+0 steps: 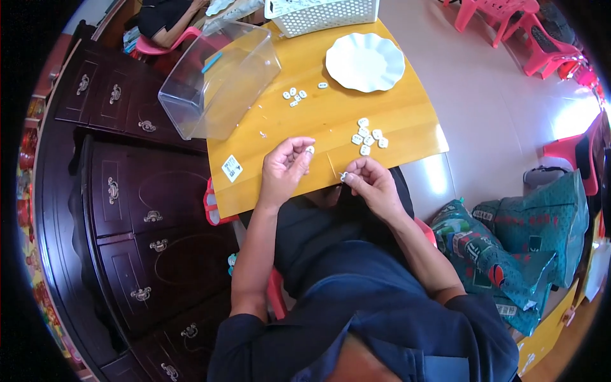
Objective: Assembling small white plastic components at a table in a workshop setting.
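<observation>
My left hand (286,167) is closed over the table's near edge, pinching a small white oval piece (310,149) with a dark mark between thumb and fingertips. To its right my right hand (375,186) pinches a tiny white-and-bluish bit (344,177); its kind is too small to tell. Beyond the right hand lies a loose cluster of white rounded pieces (368,139) with dark marks. Farther off, several like pieces (294,94) sit together, and a single one (323,85) rests apart from them.
On the yellow wooden table (299,124), a clear plastic bin (184,105) stands at left. A white scalloped plate (365,62) and a white perforated basket (324,19) are at the far side. Dark drawers (137,191) flank the left; teal bags (509,242) lie right. Another person's arm (178,28) shows far left.
</observation>
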### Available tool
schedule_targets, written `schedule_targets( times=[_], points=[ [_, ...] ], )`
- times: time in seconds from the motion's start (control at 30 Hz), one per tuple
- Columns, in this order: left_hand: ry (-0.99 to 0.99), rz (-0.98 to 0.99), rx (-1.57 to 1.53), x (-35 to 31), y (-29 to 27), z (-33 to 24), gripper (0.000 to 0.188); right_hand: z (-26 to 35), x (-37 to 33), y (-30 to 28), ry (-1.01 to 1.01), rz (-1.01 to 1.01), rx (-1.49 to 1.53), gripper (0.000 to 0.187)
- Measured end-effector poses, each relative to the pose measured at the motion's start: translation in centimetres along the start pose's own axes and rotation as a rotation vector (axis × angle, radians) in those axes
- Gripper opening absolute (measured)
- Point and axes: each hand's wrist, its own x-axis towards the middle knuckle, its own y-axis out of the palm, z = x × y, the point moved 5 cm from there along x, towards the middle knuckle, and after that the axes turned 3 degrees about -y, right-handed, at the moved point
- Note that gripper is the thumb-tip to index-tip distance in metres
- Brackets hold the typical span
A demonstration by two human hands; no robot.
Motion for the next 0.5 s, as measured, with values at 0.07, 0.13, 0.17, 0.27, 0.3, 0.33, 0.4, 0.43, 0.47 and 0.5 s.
schedule_targets(
  times=[0.07,0.13,0.17,0.27,0.3,0.33,0.4,0.43,0.47,0.5],
  points=[
    [-0.037,0.044,-0.023,-0.6,0.8,0.6,0.020,0.1,0.0,0.0,-0.014,0.003,-0.007,0.011],
    [-0.067,0.065,-0.055,-1.1,1.7,0.9,0.021,0.1,0.1,0.0,-0.010,0.001,-0.010,0.011],
    [-0.091,0.080,-0.085,-1.2,2.1,1.0,0.022,0.1,0.1,-0.1,-0.010,0.006,-0.013,0.011],
    [-0.051,0.112,-0.049,-1.5,2.6,1.0,0.025,0.1,0.0,0.0,-0.010,0.006,0.001,0.011],
    [-0.053,0.114,-0.050,-1.6,2.7,1.1,0.025,0.1,0.0,-0.1,-0.009,0.003,0.001,0.011],
    [-0.044,0.121,-0.025,-1.6,2.8,1.1,0.026,0.0,0.0,-0.1,-0.005,0.002,0.000,0.012],
    [-0.035,0.128,0.001,-1.7,2.8,1.0,0.026,0.0,0.0,-0.1,-0.002,-0.001,0.000,0.012],
    [-0.022,0.136,0.040,-1.7,2.8,0.9,0.027,-0.1,0.0,-0.1,-0.001,-0.004,0.002,0.012],
    [-0.008,0.144,0.080,-1.7,2.9,0.7,0.028,-0.1,0.0,-0.1,0.000,-0.007,0.004,0.012],
    [-0.009,0.147,0.079,-1.7,3.0,0.6,0.028,-0.1,0.0,-0.1,0.000,-0.010,0.005,0.012]
  ],
)
